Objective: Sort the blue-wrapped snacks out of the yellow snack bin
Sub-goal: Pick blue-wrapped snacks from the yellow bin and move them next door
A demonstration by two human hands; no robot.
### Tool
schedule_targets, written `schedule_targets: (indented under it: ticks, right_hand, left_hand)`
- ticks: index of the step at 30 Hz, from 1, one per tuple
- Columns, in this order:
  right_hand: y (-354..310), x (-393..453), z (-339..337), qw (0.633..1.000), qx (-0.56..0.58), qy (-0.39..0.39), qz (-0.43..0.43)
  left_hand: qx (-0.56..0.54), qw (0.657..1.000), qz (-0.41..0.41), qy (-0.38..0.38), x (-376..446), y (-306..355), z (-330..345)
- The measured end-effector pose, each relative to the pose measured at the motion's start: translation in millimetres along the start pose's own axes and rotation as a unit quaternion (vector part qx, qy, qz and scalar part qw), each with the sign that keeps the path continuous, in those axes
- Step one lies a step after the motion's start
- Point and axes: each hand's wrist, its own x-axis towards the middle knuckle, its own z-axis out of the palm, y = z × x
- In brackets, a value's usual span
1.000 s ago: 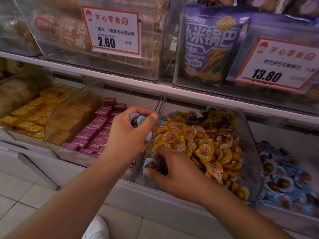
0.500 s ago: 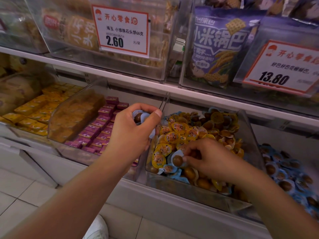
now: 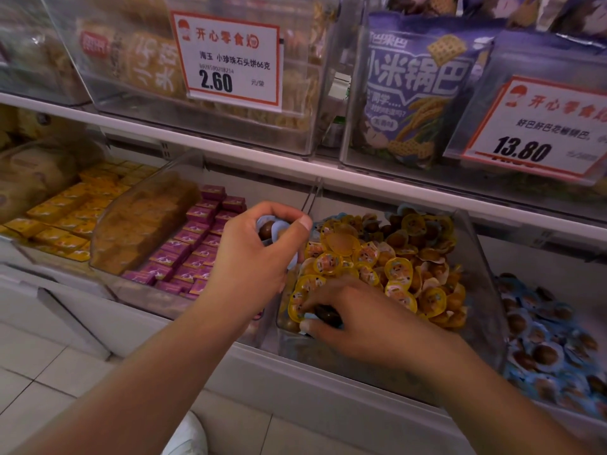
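Observation:
A clear bin [image 3: 483, 290] on the lower shelf is heaped with yellow-wrapped snacks [image 3: 397, 270]. My left hand [image 3: 253, 257] hovers at the bin's left edge and grips a few blue-wrapped snacks [image 3: 274, 228], a brown ball showing through the wrap. My right hand [image 3: 361, 313] reaches into the bin's front left corner. Its fingers pinch one blue-wrapped snack [image 3: 323, 315] lying among the yellow ones. A little more blue wrap shows at the back of the pile [image 3: 403, 210].
To the right, another bin holds many blue-wrapped snacks [image 3: 545, 339]. Left of the yellow bin lie purple packets [image 3: 193, 247] and yellow packets [image 3: 69, 221]. An upper shelf with price tags [image 3: 230, 60] overhangs. White floor tiles and a white shoe [image 3: 187, 438] are below.
My right hand has moved down and left to the bin's front left corner and now pinches a blue-wrapped snack there. My left hand holds the same blue snacks, almost still.

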Motion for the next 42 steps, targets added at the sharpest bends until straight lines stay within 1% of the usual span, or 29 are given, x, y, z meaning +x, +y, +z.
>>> schedule_targets:
  ticks: [2, 3, 6, 8, 10, 11, 12, 13, 14, 15, 16, 17, 18, 19, 20, 21, 23, 24, 26, 28, 30, 32, 34, 36, 38, 40, 42]
  right_hand:
    - [3.4, 5.8, 3.0, 0.999, 0.025, -0.031, 0.014]
    - [5.3, 8.0, 4.3, 0.999, 0.023, -0.032, 0.018]
    - [5.0, 12.5, 9.7, 0.998, -0.047, 0.001, 0.034]
    - [4.8, 13.1, 12.2, 0.997, -0.058, 0.025, 0.046]
    - [7.2, 9.6, 6.1, 0.996, 0.021, 0.055, 0.072]
    - [9.2, 6.7, -0.1, 0.988, 0.083, 0.090, 0.092]
    - [9.5, 3.6, -7.6, 0.972, 0.149, 0.142, 0.115]
    - [8.2, -0.4, -15.5, 0.941, 0.227, 0.204, 0.144]
    - [6.5, -5.5, -22.7, 0.889, 0.331, 0.260, 0.179]
    - [4.3, -10.5, -28.3, 0.813, 0.461, 0.285, 0.214]
    - [1.9, -15.5, -32.5, 0.725, 0.589, 0.268, 0.236]
    - [-2.4, -21.8, -35.3, 0.646, 0.691, 0.220, 0.238]
    - [-7.1, -28.7, -37.4, 0.587, 0.759, 0.169, 0.225]
    - [-10.8, -34.9, -38.3, 0.547, 0.798, 0.138, 0.211]
    - [-13.3, -40.2, -38.7, 0.525, 0.816, 0.128, 0.204]
    - [-14.7, -45.6, -39.7, 0.515, 0.823, 0.131, 0.201]
    - [-11.0, -56.4, -44.9, 0.511, 0.820, 0.163, 0.200]
    - [-6.5, -63.3, -47.6, 0.519, 0.812, 0.177, 0.201]
    - [5.2, -78.5, -51.3, 0.561, 0.777, 0.188, 0.213]
    - [18.3, -95.1, -54.0, 0.600, 0.742, 0.193, 0.230]
    - [30.6, -112.0, -59.1, 0.615, 0.720, 0.210, 0.242]
    - [38.4, -126.6, -65.7, 0.618, 0.714, 0.220, 0.246]
    - [40.7, -137.4, -70.1, 0.620, 0.718, 0.219, 0.229]
    - [42.0, -145.6, -72.1, 0.612, 0.732, 0.219, 0.203]
    - [44.7, -151.3, -75.2, 0.615, 0.734, 0.215, 0.192]
    - [53.1, -155.3, -75.8, 0.632, 0.716, 0.216, 0.203]
    - [68.6, -156.5, -75.0, 0.650, 0.681, 0.242, 0.236]
  left_hand:
    - [0.002, 1.000, -0.003, -0.004, -0.4, 0.0, -0.5]
    - [0.001, 1.000, -0.006, -0.007, -0.8, -0.2, -0.6]
    - [-0.003, 1.000, -0.010, -0.016, -2.1, -0.3, -0.3]
    - [-0.006, 1.000, -0.008, -0.030, -3.0, 0.8, 0.3]
    - [-0.005, 0.999, 0.001, -0.043, -4.1, 2.3, 2.3]
    - [-0.001, 0.999, 0.007, -0.050, -4.7, 2.6, 4.4]
    - [0.006, 0.998, 0.013, -0.054, -5.3, 2.7, 7.3]
    - [0.014, 0.998, 0.018, -0.054, -6.0, 2.5, 11.1]
    - [0.021, 0.998, 0.024, -0.052, -6.9, 2.3, 16.3]
    - [0.027, 0.998, 0.031, -0.048, -8.6, 1.8, 22.6]
    - [0.029, 0.998, 0.039, -0.044, -11.2, 1.6, 30.4]
    - [0.032, 0.998, 0.047, -0.041, -14.7, 1.8, 39.8]
    - [0.039, 0.997, 0.059, -0.039, -18.7, 2.3, 50.0]
    - [0.054, 0.995, 0.075, -0.042, -22.9, 3.0, 61.2]
    - [0.074, 0.991, 0.095, -0.051, -26.7, 3.5, 72.3]
    - [0.094, 0.986, 0.118, -0.066, -30.3, 5.0, 83.2]
    - [0.147, 0.970, 0.156, -0.113, -35.8, 7.4, 102.0]
    - [0.196, 0.955, 0.176, -0.136, -37.5, 7.0, 109.8]
    - [0.286, 0.918, 0.214, -0.173, -38.8, 3.7, 121.7]
    - [0.302, 0.900, 0.216, -0.229, -39.5, 0.2, 131.5]
    - [0.265, 0.899, 0.208, -0.278, -40.6, -1.3, 140.2]
    - [0.214, 0.901, 0.218, -0.309, -42.4, 0.9, 148.4]
    - [0.184, 0.894, 0.239, -0.330, -45.9, 3.3, 155.1]
    - [0.167, 0.893, 0.245, -0.338, -49.8, 5.2, 161.9]
    - [0.154, 0.896, 0.241, -0.339, -53.0, 7.3, 170.0]
    - [0.170, 0.897, 0.234, -0.333, -54.8, 8.4, 178.6]
    - [0.218, 0.890, 0.238, -0.321, -53.6, 6.2, 184.9]
